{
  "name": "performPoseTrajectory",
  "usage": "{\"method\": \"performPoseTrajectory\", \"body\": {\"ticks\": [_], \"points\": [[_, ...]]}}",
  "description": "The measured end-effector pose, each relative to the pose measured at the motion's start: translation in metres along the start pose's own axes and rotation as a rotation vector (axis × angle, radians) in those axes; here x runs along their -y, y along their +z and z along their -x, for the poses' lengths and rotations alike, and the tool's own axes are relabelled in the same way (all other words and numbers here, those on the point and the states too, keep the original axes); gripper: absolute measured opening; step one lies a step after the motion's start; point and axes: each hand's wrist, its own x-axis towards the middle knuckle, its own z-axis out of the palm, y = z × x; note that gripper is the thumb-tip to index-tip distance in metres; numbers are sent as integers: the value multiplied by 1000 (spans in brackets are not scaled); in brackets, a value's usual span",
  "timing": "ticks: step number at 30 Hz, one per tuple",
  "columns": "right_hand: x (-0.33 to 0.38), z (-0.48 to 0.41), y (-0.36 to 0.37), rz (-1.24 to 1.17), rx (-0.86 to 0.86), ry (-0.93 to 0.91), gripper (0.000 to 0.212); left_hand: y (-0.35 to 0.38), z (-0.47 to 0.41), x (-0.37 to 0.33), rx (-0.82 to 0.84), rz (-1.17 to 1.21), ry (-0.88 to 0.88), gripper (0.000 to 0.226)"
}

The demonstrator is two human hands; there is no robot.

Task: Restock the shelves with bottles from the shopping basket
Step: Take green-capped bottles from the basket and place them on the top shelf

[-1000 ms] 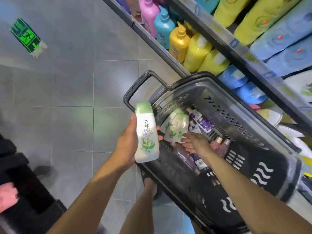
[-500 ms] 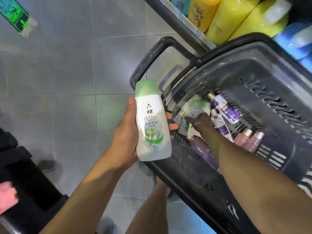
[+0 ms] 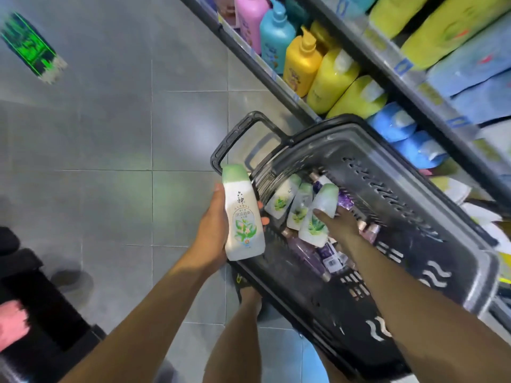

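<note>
A black shopping basket [image 3: 392,139] stands on the floor beside the shelves [image 3: 279,78]. My left hand [image 3: 211,230] grips a white bottle with a green cap [image 3: 242,217], upright, just outside the basket's left rim. Inside the basket, my right hand [image 3: 338,223] holds a second white bottle with a green cap [image 3: 319,214], raised above the other contents. Two more white-green bottles [image 3: 282,200] lie in the basket, along with several purple and pink bottles [image 3: 304,252].
The shelves at the upper right carry pink, teal, yellow and blue bottles [image 3: 301,62]. Grey floor tiles [image 3: 110,134] spread to the left. A black object [image 3: 41,308] sits at the lower left. My legs [image 3: 243,338] stand below the basket.
My right hand has taken hold of a white-green bottle in the basket and raised it. The left hand keeps its bottle in about the same spot. The view has tilted back toward the shelves.
</note>
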Motion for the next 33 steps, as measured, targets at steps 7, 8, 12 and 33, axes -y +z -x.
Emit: {"method": "performPoseTrajectory", "body": {"ticks": [7,8,12,33], "points": [[13,77,-64,-157,114,-19,87,18,74,-32,51,45,-28,66],[26,101,-72,-171,124,-31,82,21,86,-39,66,33,-28,67],[92,210,-96,-185,120,-99,22,32,143,-73,135,-40,15,70],[280,563,-274,-317,-144,-662,34,156,448,-266,565,-338,391,65]]}}
